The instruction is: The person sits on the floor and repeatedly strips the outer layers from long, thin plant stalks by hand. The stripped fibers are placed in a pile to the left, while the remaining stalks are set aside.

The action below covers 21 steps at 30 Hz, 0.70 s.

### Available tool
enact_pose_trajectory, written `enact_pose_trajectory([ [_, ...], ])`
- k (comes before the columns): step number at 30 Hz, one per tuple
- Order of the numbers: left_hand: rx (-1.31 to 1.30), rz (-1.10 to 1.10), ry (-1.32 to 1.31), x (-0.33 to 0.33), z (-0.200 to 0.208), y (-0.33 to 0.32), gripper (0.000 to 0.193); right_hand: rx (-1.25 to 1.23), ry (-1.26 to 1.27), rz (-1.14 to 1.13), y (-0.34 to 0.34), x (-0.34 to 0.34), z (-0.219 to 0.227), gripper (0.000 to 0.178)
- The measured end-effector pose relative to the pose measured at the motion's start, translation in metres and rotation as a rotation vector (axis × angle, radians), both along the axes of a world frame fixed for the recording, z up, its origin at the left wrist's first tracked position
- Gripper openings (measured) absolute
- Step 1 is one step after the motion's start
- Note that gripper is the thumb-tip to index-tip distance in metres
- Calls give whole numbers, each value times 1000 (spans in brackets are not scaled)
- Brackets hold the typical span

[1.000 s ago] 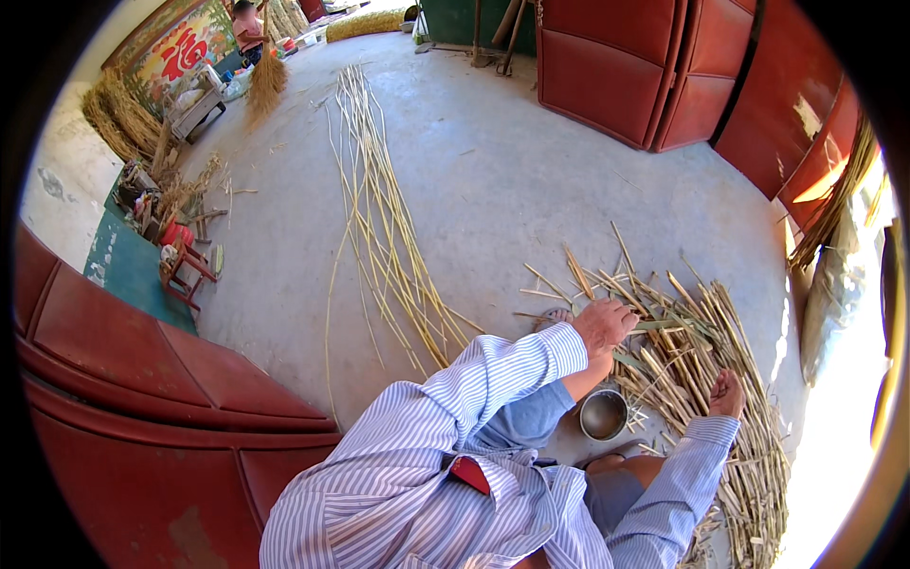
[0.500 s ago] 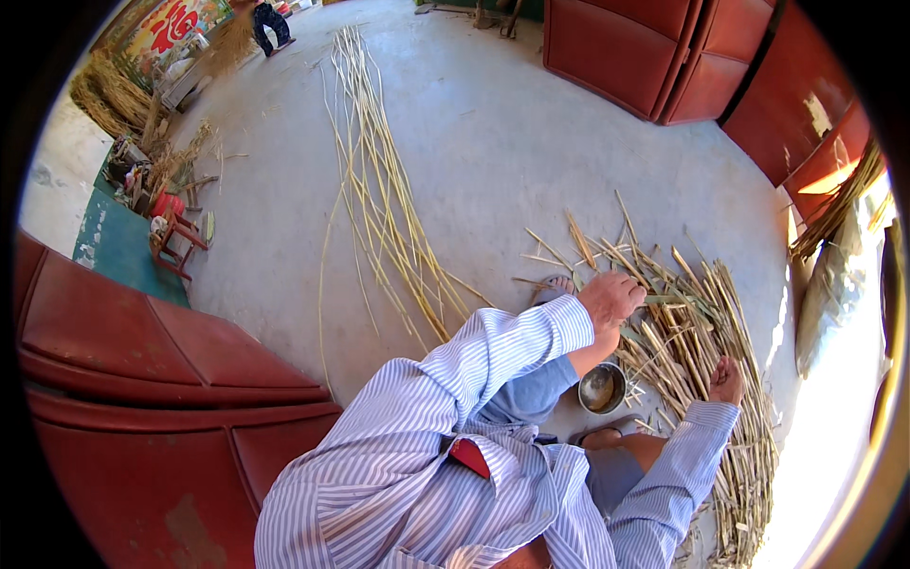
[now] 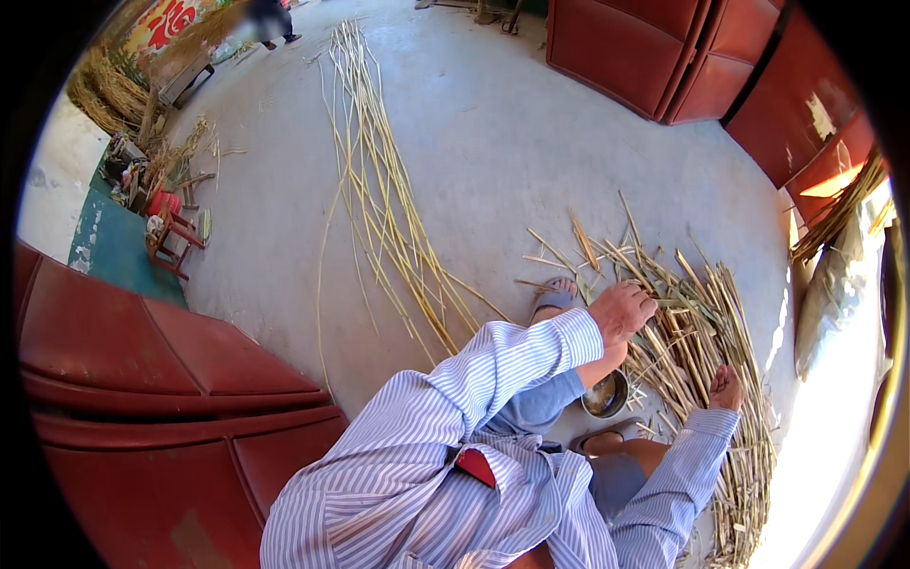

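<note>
My left hand (image 3: 622,313) is above the near-left edge of a pile of cut dry stalks (image 3: 749,465), its fingers curled together. What they pinch, if anything, is too small to make out. Lower and to the right, my right hand (image 3: 726,390) is held over the same pile with its fingers folded in; their contents are hidden. Pale brown stalks and a few greenish leaf strips (image 3: 697,302) lie between and beyond the hands. A round metal bowl (image 3: 623,387) sits on the floor below my left hand, partly covered by my knee.
Long yellowish canes (image 3: 353,175) stretch across the grey floor ahead. Large red panels stand at the lower left (image 3: 142,351) and far right (image 3: 621,47). A small red-brown stool (image 3: 171,242) and straw bundles (image 3: 104,95) are at left. Another person (image 3: 270,21) is at the far end.
My left hand has shifted slightly down and right, and the greenish strip beside its fingers no longer shows there. My right hand has dipped a little. The distant person has moved right.
</note>
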<state>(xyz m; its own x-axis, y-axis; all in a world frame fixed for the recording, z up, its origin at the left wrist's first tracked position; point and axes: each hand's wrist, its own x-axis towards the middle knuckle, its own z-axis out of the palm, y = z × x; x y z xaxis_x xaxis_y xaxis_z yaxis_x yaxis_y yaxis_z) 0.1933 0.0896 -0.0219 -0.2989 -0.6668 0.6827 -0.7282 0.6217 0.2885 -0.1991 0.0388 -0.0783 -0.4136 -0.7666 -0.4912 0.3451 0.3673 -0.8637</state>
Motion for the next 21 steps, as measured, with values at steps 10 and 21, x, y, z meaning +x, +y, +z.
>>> enact_pose_trajectory([
  [10, 36, -10, -29, 4, 4, 3, 12, -2, 51, 42, -2, 22, 13, 17],
  [21, 30, -26, -57, -3, 1, 1, 12, -53, 21, 60, 1, 18, 15, 16],
])
